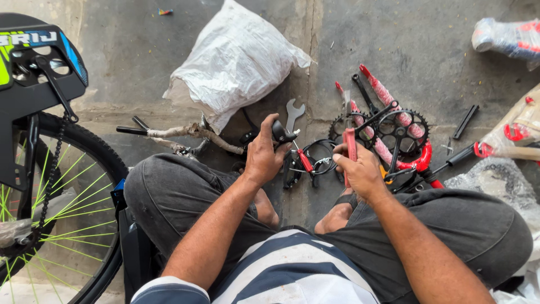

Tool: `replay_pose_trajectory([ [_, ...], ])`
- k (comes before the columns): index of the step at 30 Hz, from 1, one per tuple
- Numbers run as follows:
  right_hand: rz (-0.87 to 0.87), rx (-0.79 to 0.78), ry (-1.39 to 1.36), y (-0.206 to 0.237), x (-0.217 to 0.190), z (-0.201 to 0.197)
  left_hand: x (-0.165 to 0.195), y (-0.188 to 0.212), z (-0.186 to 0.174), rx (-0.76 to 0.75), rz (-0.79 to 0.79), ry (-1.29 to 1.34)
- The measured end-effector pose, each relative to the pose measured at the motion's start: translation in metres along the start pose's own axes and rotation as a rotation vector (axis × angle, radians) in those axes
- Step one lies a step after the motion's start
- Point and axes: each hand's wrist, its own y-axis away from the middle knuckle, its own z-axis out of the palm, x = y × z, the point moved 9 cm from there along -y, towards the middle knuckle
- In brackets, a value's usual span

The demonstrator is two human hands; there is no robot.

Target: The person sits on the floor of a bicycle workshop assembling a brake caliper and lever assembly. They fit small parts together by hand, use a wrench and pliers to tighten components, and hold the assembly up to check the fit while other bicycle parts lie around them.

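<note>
I see the left hand (pixel 263 155) closed around a small black brake lever (pixel 281 133), gripped from above, fingers fully wrapped. The right hand (pixel 360 169) is closed on a red-handled tool (pixel 351 147), handle upright in the fist; I cannot tell what kind of tool it is.

Landmark: the open-ended spanner (pixel 292 114) lying on the concrete floor (pixel 427 50).
- Brake lever: just below the spanner, touching or nearly so; I cannot tell which.
- Red-handled tool: to the right of the spanner and lower.
- Black chainring with crank (pixel 400 130): further right of the spanner, lying over red wrapped frame tubes (pixel 388 101).
- White plastic sack (pixel 236 62): above and left of the spanner, close by.
- Wrapped handlebar piece (pixel 185 135): left of the spanner, on the floor.
- Bicycle wheel with green spokes (pixel 67 208): well to the left, below a black chain guard (pixel 39 67).

Both knees in grey trousers flank the hands.
</note>
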Motion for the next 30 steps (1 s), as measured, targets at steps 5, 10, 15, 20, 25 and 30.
replay_pose_trajectory([
  [5, -0.188, -0.203, 0.438, 0.007, -0.004, 0.02, 0.012, -0.001, 0.014, -0.064, 0.113, -0.067],
  [10, -0.24, 0.177, 0.349, -0.002, -0.027, -0.045, -0.037, -0.037, 0.026, -0.168, 0.009, -0.215],
  [15, 0.005, 0.265, -0.133, -0.004, -0.013, -0.072, -0.105, -0.053, 0.024, -0.198, -0.292, -0.4],
  [20, -0.097, 0.189, -0.044, -0.008, -0.026, -0.059, -0.092, -0.054, 0.025, 0.069, -0.051, -0.633],
  [25, -0.095, 0.166, 0.051, -0.018, -0.028, -0.053, -0.059, -0.038, 0.106, -0.232, 0.248, -0.45],
  [30, -0.149, 0.163, 0.11, -0.021, -0.031, -0.049, -0.036, 0.015, 0.192, -0.541, 0.458, -0.795],
])
